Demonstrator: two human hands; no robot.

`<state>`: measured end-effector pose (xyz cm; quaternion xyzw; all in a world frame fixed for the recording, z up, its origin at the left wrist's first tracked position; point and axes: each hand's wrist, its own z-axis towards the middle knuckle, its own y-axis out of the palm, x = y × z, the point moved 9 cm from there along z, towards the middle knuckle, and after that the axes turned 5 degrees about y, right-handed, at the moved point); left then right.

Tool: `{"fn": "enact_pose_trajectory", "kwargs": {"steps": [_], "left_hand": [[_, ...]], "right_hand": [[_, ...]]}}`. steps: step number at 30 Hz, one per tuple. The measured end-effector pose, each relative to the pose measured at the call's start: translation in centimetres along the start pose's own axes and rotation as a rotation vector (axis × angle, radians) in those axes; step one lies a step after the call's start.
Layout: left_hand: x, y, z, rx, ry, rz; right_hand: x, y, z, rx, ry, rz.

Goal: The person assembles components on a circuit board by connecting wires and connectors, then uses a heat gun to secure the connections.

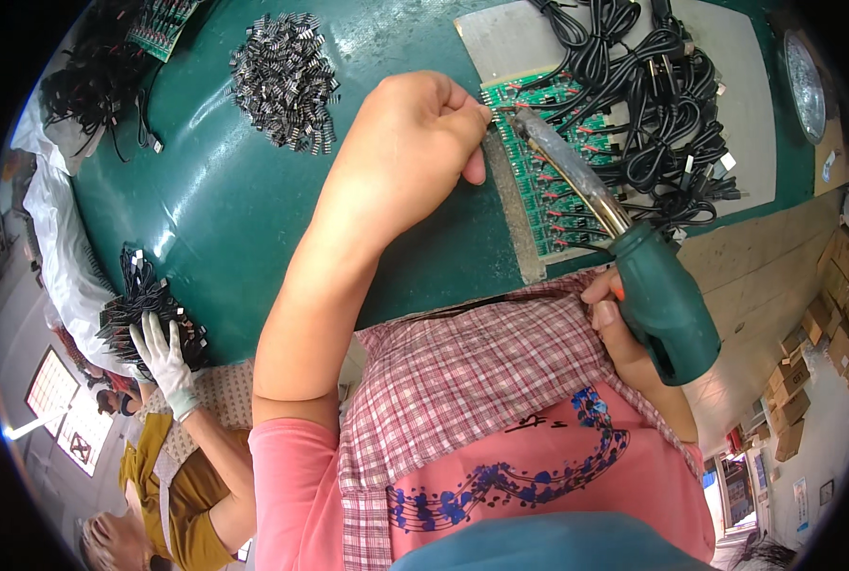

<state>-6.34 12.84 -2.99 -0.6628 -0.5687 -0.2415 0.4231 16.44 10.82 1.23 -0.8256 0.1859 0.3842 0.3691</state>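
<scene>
My left hand (419, 143) is closed in a pinch at the upper left edge of a green circuit board panel (531, 181). Whatever lies between its fingertips is too small to make out. In my right hand (614, 319) is a soldering iron (667, 300) with a thick green handle. Its long metal shaft slants up and left over the panel, and the tip is close to my left fingertips. Red and black wire ends run along the panel. They lead to bundled black cables (653, 143) heaped on its right side.
Panel and cables rest on a pale grey sheet (757, 95) on the green table (205, 190). Small black parts with metal legs form a pile (286, 86) at upper left. At the left, a co-worker's gloved hand (165, 357) touches another cable bundle (139, 285). A round metal dish (805, 86) stands far right.
</scene>
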Motion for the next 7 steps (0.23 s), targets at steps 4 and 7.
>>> {"fn": "enact_pose_trajectory", "kwargs": {"steps": [4, 7], "left_hand": [[0.06, 0.23, 0.14, -0.008, 0.003, 0.000], [0.09, 0.29, 0.10, -0.018, 0.008, -0.003]], "right_hand": [[0.05, -0.14, -0.06, 0.019, 0.003, 0.000], [-0.17, -0.21, -0.04, -0.004, -0.011, -0.053]]}}
